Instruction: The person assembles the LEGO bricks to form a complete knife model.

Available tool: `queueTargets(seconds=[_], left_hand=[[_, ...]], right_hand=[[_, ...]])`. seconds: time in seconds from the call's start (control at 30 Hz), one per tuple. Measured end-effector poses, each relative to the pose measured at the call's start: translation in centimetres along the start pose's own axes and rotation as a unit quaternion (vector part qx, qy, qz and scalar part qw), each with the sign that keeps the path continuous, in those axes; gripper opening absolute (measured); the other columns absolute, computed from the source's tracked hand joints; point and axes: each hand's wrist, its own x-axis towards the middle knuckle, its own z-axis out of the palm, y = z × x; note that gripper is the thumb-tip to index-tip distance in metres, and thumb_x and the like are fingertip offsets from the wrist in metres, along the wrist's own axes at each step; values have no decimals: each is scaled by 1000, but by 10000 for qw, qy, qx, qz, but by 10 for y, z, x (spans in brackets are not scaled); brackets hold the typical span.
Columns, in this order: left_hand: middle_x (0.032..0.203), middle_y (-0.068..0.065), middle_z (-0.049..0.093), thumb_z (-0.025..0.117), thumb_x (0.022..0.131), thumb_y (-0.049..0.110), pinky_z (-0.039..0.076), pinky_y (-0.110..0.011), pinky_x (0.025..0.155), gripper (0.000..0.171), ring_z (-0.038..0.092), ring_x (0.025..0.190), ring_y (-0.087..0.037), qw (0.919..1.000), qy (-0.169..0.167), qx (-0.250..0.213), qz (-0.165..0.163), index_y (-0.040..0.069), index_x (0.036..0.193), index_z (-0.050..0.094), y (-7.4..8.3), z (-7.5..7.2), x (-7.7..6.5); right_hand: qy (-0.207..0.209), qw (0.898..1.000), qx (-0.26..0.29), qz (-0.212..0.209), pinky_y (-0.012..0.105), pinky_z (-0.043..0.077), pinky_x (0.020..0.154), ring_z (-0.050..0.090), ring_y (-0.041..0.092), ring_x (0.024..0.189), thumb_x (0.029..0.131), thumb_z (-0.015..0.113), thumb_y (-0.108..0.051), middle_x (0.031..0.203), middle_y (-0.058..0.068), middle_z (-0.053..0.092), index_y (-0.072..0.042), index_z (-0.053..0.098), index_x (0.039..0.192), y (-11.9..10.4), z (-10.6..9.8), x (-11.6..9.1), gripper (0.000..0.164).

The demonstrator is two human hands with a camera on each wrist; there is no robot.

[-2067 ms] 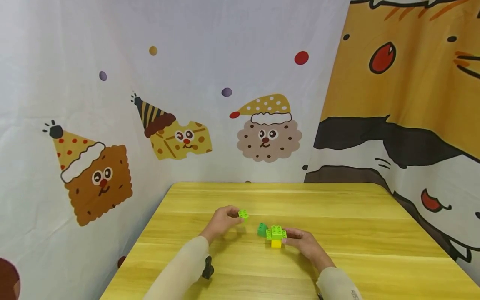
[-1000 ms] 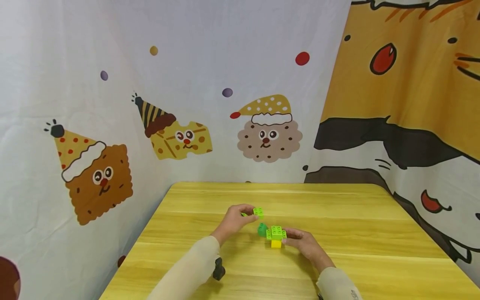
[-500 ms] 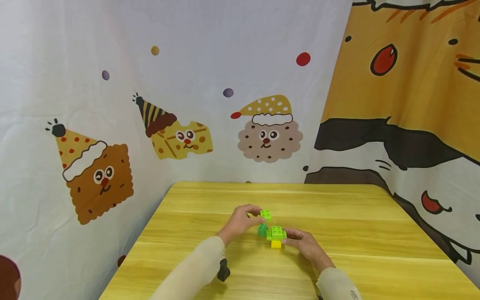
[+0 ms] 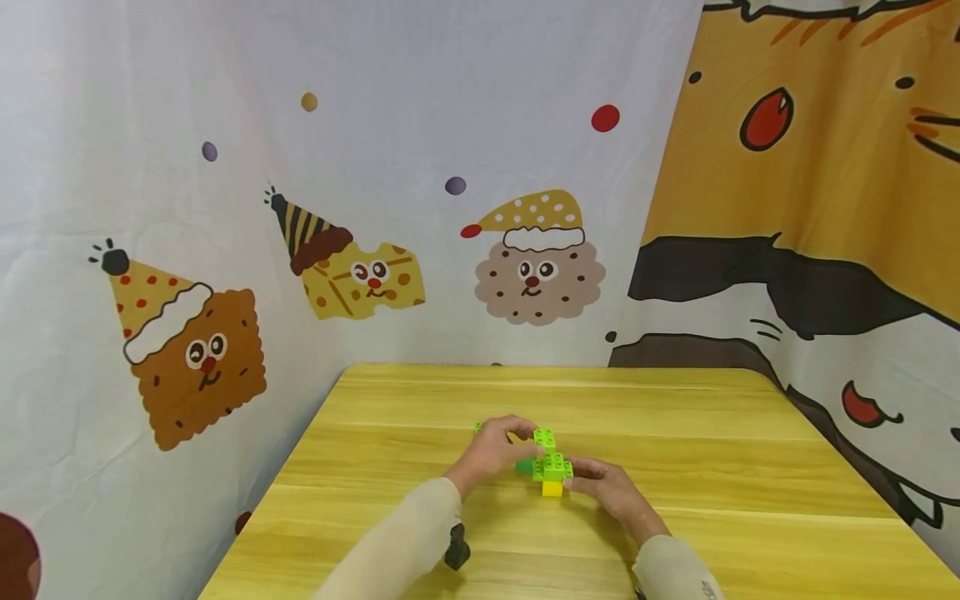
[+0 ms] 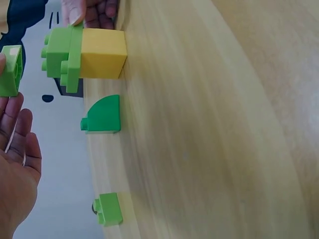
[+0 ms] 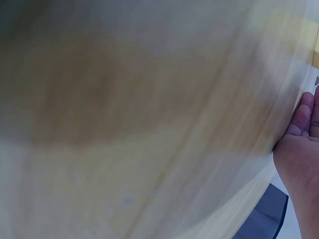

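Observation:
My left hand (image 4: 491, 452) pinches a light green brick (image 4: 544, 438) between thumb and fingers, just above and behind a small stack. In the left wrist view this brick (image 5: 10, 72) is apart from the stack. The stack has a yellow brick (image 4: 552, 489) at the bottom, then a wider light green plate (image 5: 74, 62) and a light green brick (image 4: 553, 468) on top. From the right side, my right hand (image 4: 611, 490) holds the stack at the green plate. Only the palm side of my right hand (image 6: 304, 134) shows in the right wrist view.
A dark green curved brick (image 5: 105, 114) stands on the wooden table (image 4: 420, 392) left of the stack, partly hidden by my left hand in the head view. Farther left is another light green brick (image 5: 109, 209). A printed cloth (image 4: 405, 125) hangs behind the table.
My left hand has carried its light green brick rightward, past the dark green curved brick, to above the stack. My right hand has stayed in place on the stack.

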Motion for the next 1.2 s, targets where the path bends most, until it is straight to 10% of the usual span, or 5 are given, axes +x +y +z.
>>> queueTargets(seconds=[1.2], left_hand=[[108,3,67,79,86,36,50,-33,80,30,59,104,-27,9998,-148,45,-114,22,113,73,-13,20,0]], right_hand=[[70,10000,42,53,57,40,101,56,33,120,86,79,-31,129,12,63,-6,64,131,0,0,2,54]])
